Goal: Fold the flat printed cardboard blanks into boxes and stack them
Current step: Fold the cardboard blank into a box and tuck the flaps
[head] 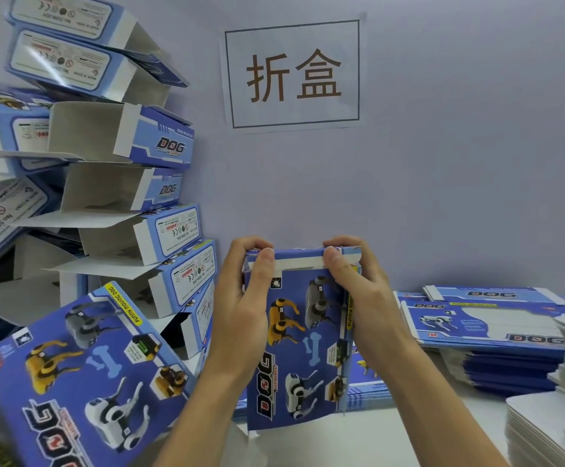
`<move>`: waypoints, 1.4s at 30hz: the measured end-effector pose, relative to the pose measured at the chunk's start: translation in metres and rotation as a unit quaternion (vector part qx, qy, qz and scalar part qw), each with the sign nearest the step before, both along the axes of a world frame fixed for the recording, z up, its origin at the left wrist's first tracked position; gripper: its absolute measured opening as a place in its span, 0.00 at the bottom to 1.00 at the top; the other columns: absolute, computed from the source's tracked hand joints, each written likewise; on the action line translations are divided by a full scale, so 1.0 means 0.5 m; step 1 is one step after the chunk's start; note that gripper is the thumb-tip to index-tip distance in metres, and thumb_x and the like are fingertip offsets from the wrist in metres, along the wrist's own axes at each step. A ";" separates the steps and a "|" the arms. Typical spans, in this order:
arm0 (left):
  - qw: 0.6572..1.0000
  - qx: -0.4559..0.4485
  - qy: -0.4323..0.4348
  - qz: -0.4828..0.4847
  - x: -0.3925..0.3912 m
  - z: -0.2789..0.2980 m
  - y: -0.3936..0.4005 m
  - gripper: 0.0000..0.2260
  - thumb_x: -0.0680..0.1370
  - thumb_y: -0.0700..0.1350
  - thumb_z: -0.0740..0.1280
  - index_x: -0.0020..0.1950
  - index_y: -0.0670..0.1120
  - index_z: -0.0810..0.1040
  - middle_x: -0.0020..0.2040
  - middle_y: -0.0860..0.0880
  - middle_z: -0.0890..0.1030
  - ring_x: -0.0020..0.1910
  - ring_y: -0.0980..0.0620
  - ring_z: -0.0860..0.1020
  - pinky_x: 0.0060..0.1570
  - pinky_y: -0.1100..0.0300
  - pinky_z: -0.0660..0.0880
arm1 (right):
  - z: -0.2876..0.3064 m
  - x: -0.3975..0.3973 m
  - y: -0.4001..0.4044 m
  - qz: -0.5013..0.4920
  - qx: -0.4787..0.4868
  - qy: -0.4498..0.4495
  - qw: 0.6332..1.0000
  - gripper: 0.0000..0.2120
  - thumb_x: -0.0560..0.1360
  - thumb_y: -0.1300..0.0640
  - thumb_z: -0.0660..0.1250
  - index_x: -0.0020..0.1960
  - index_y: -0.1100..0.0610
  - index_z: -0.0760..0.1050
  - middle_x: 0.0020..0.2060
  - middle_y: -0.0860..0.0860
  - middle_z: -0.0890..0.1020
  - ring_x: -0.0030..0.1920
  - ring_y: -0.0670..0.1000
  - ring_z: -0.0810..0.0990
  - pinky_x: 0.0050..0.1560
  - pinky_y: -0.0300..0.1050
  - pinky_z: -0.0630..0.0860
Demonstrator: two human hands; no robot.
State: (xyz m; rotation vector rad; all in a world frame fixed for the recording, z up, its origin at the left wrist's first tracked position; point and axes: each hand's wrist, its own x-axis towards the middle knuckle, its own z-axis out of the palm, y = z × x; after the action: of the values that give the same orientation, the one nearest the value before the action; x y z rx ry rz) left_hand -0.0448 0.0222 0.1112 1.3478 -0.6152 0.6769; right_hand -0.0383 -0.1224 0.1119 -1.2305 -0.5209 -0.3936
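Blue printed cardboard, a half-folded box, is held upright between both hands above the table. Its top flap is pinched by the left hand and right hand, thumbs in front, fingers curled behind.

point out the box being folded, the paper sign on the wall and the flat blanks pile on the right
box being folded (303,345): head view, printed front panel
paper sign (293,74): head view, centre of the sheet
flat blanks pile (490,326): head view, top blank's face
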 end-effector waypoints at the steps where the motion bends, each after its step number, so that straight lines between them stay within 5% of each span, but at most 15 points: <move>1: 1.000 0.001 0.000 0.000 0.000 0.000 0.000 0.07 0.79 0.55 0.61 0.50 0.54 0.74 0.47 0.43 0.80 0.46 0.44 0.84 0.39 0.53 0.83 | 0.000 0.001 0.000 0.000 0.003 -0.001 1.000 0.12 0.74 0.45 0.71 0.52 0.50 0.75 0.42 0.57 0.85 0.43 0.57 0.86 0.38 0.49 0.83; 9: 0.999 -0.016 0.021 -0.025 0.000 0.001 0.003 0.12 0.75 0.60 0.64 0.50 0.54 0.76 0.46 0.46 0.82 0.46 0.44 0.85 0.39 0.54 0.83 | 0.002 0.006 -0.010 0.028 0.021 0.020 0.999 0.09 0.71 0.50 0.71 0.49 0.49 0.78 0.43 0.59 0.85 0.43 0.60 0.86 0.37 0.50 0.83; 13: 0.998 -0.025 0.026 -0.045 0.002 0.000 0.009 0.07 0.77 0.56 0.64 0.49 0.54 0.76 0.45 0.49 0.83 0.46 0.45 0.85 0.37 0.56 0.82 | 0.002 0.004 -0.011 0.041 0.031 0.029 0.998 0.08 0.70 0.51 0.72 0.49 0.50 0.78 0.47 0.66 0.81 0.44 0.61 0.86 0.40 0.54 0.83; 22: 0.997 -0.042 0.037 -0.048 0.004 -0.002 0.011 0.12 0.75 0.58 0.63 0.51 0.52 0.76 0.46 0.48 0.83 0.47 0.43 0.85 0.36 0.57 0.82 | 0.002 0.000 -0.015 0.061 0.026 0.032 0.997 0.07 0.69 0.51 0.73 0.44 0.50 0.77 0.44 0.58 0.84 0.43 0.61 0.85 0.39 0.53 0.83; 34: 0.998 -0.041 0.026 -0.043 0.007 -0.004 0.011 0.09 0.77 0.56 0.64 0.50 0.52 0.76 0.44 0.49 0.83 0.45 0.44 0.85 0.35 0.57 0.82 | 0.005 -0.011 -0.031 0.117 0.036 0.041 0.992 0.09 0.74 0.53 0.68 0.53 0.54 0.78 0.50 0.60 0.83 0.45 0.57 0.85 0.36 0.47 0.82; 39: 0.999 -0.033 0.019 -0.022 0.009 -0.001 0.012 0.10 0.76 0.57 0.63 0.50 0.51 0.76 0.43 0.47 0.82 0.45 0.43 0.85 0.38 0.53 0.83 | 0.005 -0.003 -0.023 0.069 0.027 0.023 0.997 0.09 0.70 0.50 0.69 0.48 0.52 0.80 0.46 0.59 0.84 0.45 0.59 0.84 0.50 0.61 0.80; 42: 0.999 -0.035 0.017 -0.017 0.008 -0.001 0.013 0.10 0.76 0.57 0.63 0.49 0.53 0.77 0.42 0.48 0.82 0.46 0.42 0.85 0.39 0.51 0.83 | 0.006 -0.006 -0.026 0.087 0.022 0.026 0.996 0.09 0.71 0.53 0.69 0.49 0.54 0.79 0.44 0.57 0.84 0.42 0.57 0.85 0.40 0.54 0.83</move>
State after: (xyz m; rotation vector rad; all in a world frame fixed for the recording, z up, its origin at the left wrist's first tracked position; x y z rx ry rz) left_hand -0.0409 0.0285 0.1106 1.2785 -0.5799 0.6405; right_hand -0.0413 -0.1355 0.1151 -1.1403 -0.5670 -0.2240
